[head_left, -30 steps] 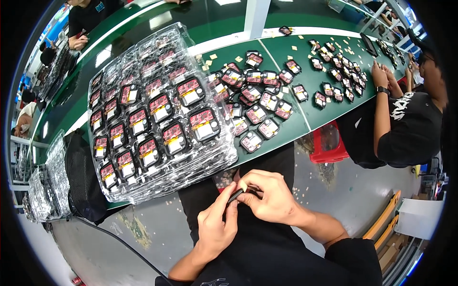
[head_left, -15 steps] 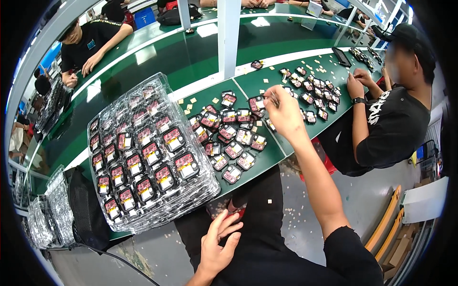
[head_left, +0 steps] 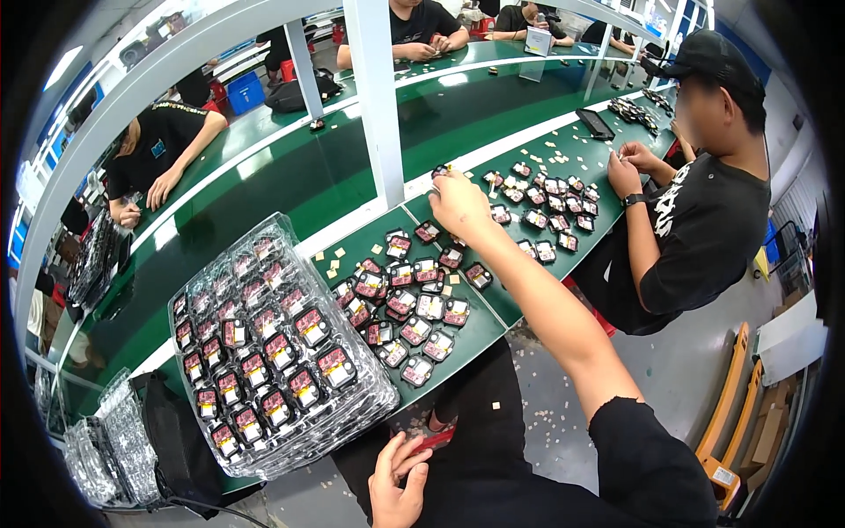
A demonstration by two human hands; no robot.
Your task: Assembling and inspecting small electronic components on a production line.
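My right hand [head_left: 459, 207] reaches across the table, its fingers closed on a small black case [head_left: 442, 169] by the white edge strip near the post; the hand covers much of it. My left hand [head_left: 396, 488] hovers over my lap with fingers apart and nothing in it. Small black cases with pink, white and yellow labels [head_left: 429, 306] lie in a loose heap on the green table [head_left: 480, 330]. Left of the heap, a stack of clear plastic trays [head_left: 304, 436] holds more of these cases in rows on its top tray.
A white post [head_left: 374, 106] rises behind the heap. At the right, a co-worker [head_left: 713, 211] sits by another heap of cases [head_left: 556, 207]. Small beige squares [head_left: 334, 264] lie scattered about. A black bag [head_left: 180, 440] and more clear trays [head_left: 92, 462] are at the lower left.
My right hand has moved from above the heap to the case near the post and closed on it. My left hand is slightly lower. The view has shifted.
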